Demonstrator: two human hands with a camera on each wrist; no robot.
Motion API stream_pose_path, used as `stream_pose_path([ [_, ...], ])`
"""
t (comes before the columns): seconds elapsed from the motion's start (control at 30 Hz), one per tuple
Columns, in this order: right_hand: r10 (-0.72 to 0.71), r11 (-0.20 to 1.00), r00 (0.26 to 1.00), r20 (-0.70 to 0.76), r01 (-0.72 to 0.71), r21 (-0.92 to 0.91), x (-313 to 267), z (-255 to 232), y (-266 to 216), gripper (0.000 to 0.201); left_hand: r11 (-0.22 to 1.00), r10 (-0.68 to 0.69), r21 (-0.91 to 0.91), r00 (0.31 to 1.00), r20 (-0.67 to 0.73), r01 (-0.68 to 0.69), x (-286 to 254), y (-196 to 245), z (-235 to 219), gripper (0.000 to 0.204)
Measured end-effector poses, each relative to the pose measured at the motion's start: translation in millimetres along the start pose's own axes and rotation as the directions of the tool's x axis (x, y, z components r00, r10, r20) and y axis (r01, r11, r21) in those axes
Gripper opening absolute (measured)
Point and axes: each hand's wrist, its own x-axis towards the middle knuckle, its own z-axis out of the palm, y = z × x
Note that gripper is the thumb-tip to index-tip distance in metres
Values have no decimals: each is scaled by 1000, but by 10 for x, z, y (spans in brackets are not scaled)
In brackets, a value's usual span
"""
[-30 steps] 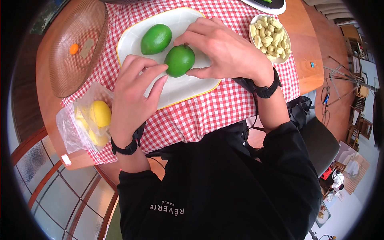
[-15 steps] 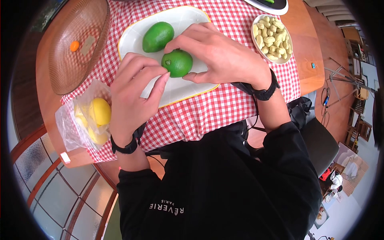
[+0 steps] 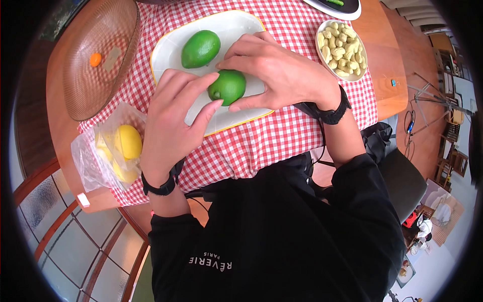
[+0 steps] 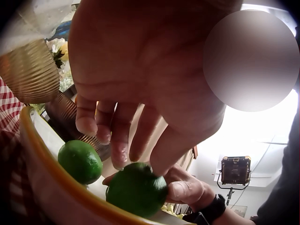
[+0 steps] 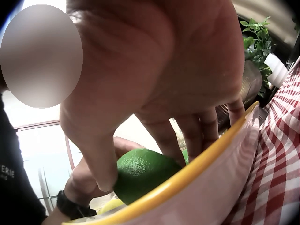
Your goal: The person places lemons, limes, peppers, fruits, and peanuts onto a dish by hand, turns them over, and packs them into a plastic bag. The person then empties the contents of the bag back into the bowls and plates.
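Note:
Two green limes lie on a white tray with a yellow rim. The nearer lime is between both hands, its stem end turned toward the left hand. The left hand touches its left side with index finger and thumb. The right hand curves over it from the right, thumb and fingers at its sides. The farther lime lies untouched behind. In the left wrist view the near lime sits under the left thumb and fingertips; in the right wrist view the lime is beside the right thumb.
A bowl of peanuts stands at the right. On the left are a ribbed brown basket with a small orange fruit, and a plastic bag with yellow fruit. A dark-topped plate is at the far right.
The near lime has been turned between the fingers, its stem end now facing lower left. Both hands have shifted slightly, and the left index finger has moved onto the lime's upper left.

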Motion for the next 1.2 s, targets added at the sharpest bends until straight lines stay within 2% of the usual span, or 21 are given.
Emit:
stream_pose_path([
  [0.07, 12, 1000, 1000, 23, -12, 7, -11, 18, 11, 59, 1000, -22, 4, 1000, 8, 22, -16, -4, 22, 44],
  [0.13, -90, 996, 993, -80, 89, -12, -23, 64, 60, 53, 997, -61, 58, 996, 65, 58, -38, -21, 50, 45],
  [0.27, -50, 999, 997, -54, 49, -13, -6, 52, 49, 53, 997, -72, 29, 993, 88, 70, -33, -16, 46, 45],
  [0.37, -66, 998, 991, -113, 63, -31, -21, 44, 81, 54, 998, -61, 25, 996, 63, 60, -24, -34, 54, 45],
  [0.47, -25, 1000, 990, -141, 23, -18, -67, -38, 89, 51, 998, -44, 46, 999, 33, 42, -30, -42, 50, 43],
  [0.57, 30, 995, 992, -124, -41, -87, -86, -131, 54, 48, 997, -27, 71, 1000, -3, 27, -27, -32, 36, 41],
  [0.63, 129, 989, 991, -22, -130, -65, -86, -167, 25, 49, 997, -29, 69, 1000, -10, 30, -9, -23, 30, 40],
  [0.67, 131, 989, 991, -29, -133, -69, -79, -162, 30, 49, 997, -22, 71, 1000, -9, 22, 1, -23, 26, 40],
  [0.73, 80, 994, 997, -14, -81, -79, -55, -109, 36, 47, 996, -28, 84, 1000, -5, 29, -2, -28, 33, 39],
  [0.87, 93, 994, 996, -5, -93, -56, -31, -82, -12, 51, 995, -30, 99, 999, -28, 33, -14, -27, 47, 38],
  [0.97, 51, 998, 998, -23, -51, -29, -26, 9, 40, 57, 992, -39, 120, 999, -12, 40, -17, -37, 38, 39],
  [1.03, -22, 1000, 996, -89, 21, -12, -11, 42, 71, 56, 994, -70, 79, 997, 11, 69, -18, -56, 54, 41],
  [1.13, -4, 1000, 991, -133, 3, -10, -22, 39, 57, 56, 994, -73, 89, 997, 37, 70, -25, -67, 51, 42],
  [1.2, 5, 999, 997, -75, -8, -39, -39, -10, 38, 60, 992, -78, 102, 996, 52, 72, -24, -56, 47, 42],
])
